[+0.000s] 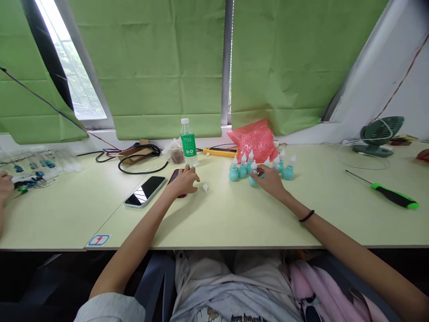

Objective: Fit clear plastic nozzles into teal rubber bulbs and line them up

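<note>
Several small teal bulbs with clear, white-tipped tops stand in a cluster right of centre, among them a teal bulb (233, 173) at the left side. My right hand (268, 180) pinches the front bulb (253, 181) near its top. Over a dark red phone (173, 176), my left hand (186, 181) hovers or rests with its fingers apart, holding nothing that I can see. A small white piece (205, 188) lies just right of its fingers.
A white-edged phone (145, 192) lies left of my left hand. Behind stand a water bottle (188, 143) and a red bubble-wrap bag (254, 139). Rightward are a screwdriver (393, 195) and green fan (378, 136). Another person's hand (4, 185) is at far left.
</note>
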Available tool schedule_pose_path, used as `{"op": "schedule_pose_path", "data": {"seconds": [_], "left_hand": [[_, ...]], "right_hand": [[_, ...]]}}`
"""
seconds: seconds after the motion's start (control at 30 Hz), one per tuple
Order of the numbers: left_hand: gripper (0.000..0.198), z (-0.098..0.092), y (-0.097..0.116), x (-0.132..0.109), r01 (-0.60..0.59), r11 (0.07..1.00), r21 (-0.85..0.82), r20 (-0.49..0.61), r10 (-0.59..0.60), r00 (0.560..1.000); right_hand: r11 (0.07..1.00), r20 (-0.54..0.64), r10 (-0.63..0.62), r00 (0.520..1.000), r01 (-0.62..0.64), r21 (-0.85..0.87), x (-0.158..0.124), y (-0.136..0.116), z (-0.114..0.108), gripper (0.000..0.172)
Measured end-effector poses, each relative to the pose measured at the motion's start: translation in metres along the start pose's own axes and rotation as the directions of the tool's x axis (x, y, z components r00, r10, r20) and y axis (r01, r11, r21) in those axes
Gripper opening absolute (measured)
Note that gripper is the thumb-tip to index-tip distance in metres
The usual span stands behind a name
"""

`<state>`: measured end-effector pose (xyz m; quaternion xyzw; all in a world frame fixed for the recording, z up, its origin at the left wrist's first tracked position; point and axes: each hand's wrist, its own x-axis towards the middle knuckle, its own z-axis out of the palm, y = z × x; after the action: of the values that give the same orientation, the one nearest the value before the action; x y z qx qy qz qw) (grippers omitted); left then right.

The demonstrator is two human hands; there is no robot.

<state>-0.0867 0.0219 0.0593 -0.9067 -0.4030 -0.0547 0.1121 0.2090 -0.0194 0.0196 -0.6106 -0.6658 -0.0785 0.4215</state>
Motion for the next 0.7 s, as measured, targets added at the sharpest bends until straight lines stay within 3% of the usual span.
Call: {"op": "schedule_pose_path", "data": {"seconds": [0.13,0.27,0.47,0.6,0.7], "left_hand": [[0.018,0.011,0.007,0.005,-0.021,1.0,0.009,0.042,0.02,0.999],[0.015,0.012,0.008,0.007,-0.051,0.998,-0.04,-0.012,0.05,0.999],[0.018,0.001,-0.002,0.008,0.124,0.988,-0.096,-0.166,-0.139,0.976],[0.017,-0.001,-0.007,0.009,0.184,0.967,-0.175,-0.242,-0.223,0.944],[0.017,-0.001,-0.009,0.01,0.226,0.948,-0.224,-0.31,-0.289,0.906]], "right_hand": [[0.999,0.025,0.024,0.999,-0.023,-0.049,-0.001,0.001,0.0,0.027],[0.995,-0.006,0.064,0.998,-0.064,-0.08,-0.002,-0.002,-0.001,0.043],[0.989,-0.111,0.066,0.992,-0.08,-0.128,-0.003,-0.011,-0.004,0.055],[0.983,-0.263,-0.045,0.964,-0.005,-0.186,-0.007,-0.018,-0.012,0.054],[0.948,-0.292,-0.294,0.91,0.238,-0.211,-0.018,-0.034,-0.014,0.039]]}}
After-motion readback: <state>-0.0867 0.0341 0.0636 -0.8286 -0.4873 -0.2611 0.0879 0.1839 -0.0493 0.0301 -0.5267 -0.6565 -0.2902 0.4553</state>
